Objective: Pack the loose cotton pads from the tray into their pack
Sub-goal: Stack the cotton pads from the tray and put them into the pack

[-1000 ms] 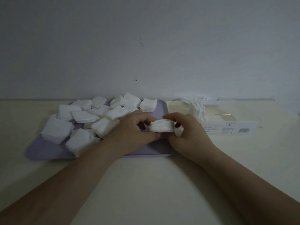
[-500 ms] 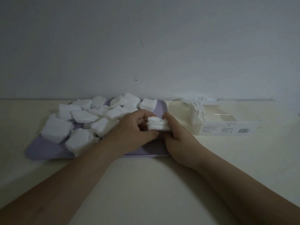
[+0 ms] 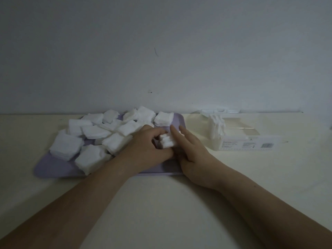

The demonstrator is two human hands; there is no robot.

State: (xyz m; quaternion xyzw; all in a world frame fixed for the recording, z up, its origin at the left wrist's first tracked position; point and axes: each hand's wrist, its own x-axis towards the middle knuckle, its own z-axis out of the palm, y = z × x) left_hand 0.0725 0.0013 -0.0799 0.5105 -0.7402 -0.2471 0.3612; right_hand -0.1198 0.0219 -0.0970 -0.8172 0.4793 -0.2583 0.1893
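Note:
A small stack of white cotton pads (image 3: 168, 141) stands on edge over the right part of the lilac tray (image 3: 53, 169). My left hand (image 3: 149, 148) grips the stack from the left with curled fingers. Against the stack's right side my right hand (image 3: 190, 146) presses with straight fingers. Several loose piles of cotton pads (image 3: 100, 135) cover the left and back of the tray. To the right of the tray lies the clear pack (image 3: 240, 137) with a few pads (image 3: 217, 126) upright inside it.
The cream table (image 3: 161, 203) runs up to a plain grey wall (image 3: 161, 51) just behind the tray and the pack. A printed label (image 3: 248, 145) runs along the pack's front side.
Both hands moved the stack slightly away from me over the tray and turned it on edge. My right fingers went from curled round the stack to straight against it.

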